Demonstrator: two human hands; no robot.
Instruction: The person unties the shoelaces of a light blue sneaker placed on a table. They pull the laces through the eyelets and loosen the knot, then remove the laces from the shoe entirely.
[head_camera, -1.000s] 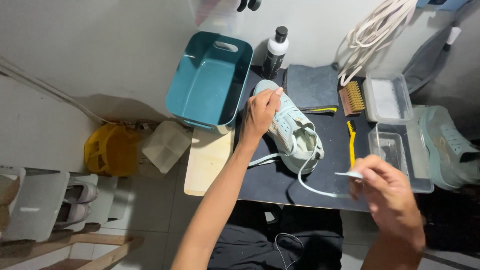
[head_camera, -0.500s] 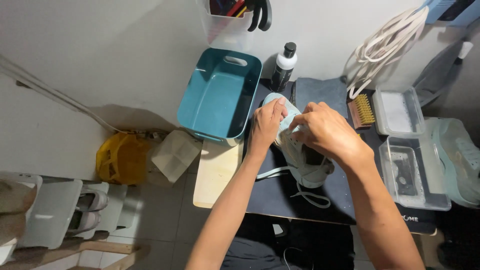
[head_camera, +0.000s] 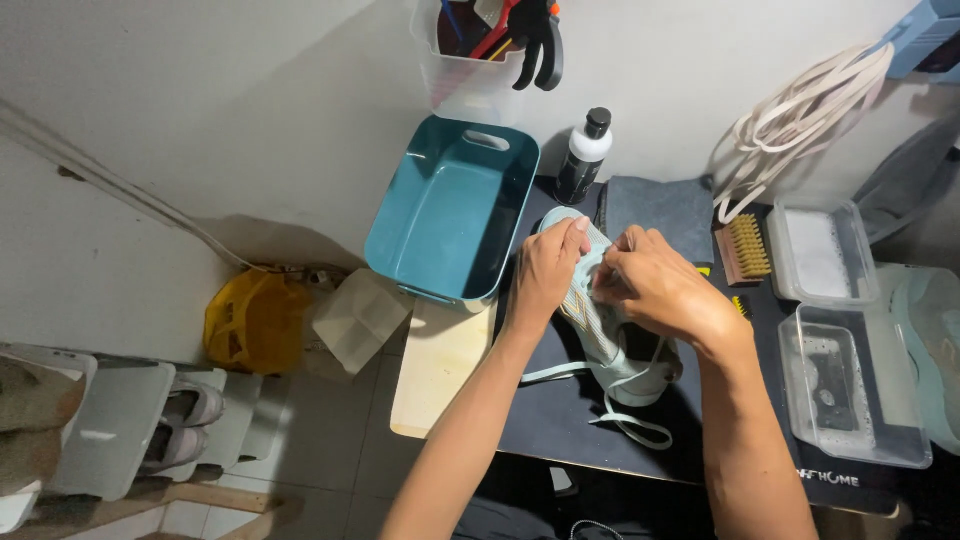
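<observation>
A pale mint sneaker (head_camera: 606, 340) lies on the dark table mat (head_camera: 560, 420), toe pointing away from me. My left hand (head_camera: 548, 270) grips the toe end of the sneaker. My right hand (head_camera: 655, 285) is closed over its upper, fingers pinched at the lace area. Loose mint laces (head_camera: 630, 425) trail from the shoe toward the near edge of the mat.
A teal plastic bin (head_camera: 450, 215) sits left of the shoe. Behind are a bottle with a black cap (head_camera: 582, 155), a folded grey cloth (head_camera: 660, 210) and a wooden brush (head_camera: 742, 250). Two clear tubs (head_camera: 850, 390) stand right. White cord (head_camera: 800, 120) hangs on the wall.
My right hand came from the near right edge of the mat onto the shoe's upper. My left hand stayed on the toe. The view shifted slightly.
</observation>
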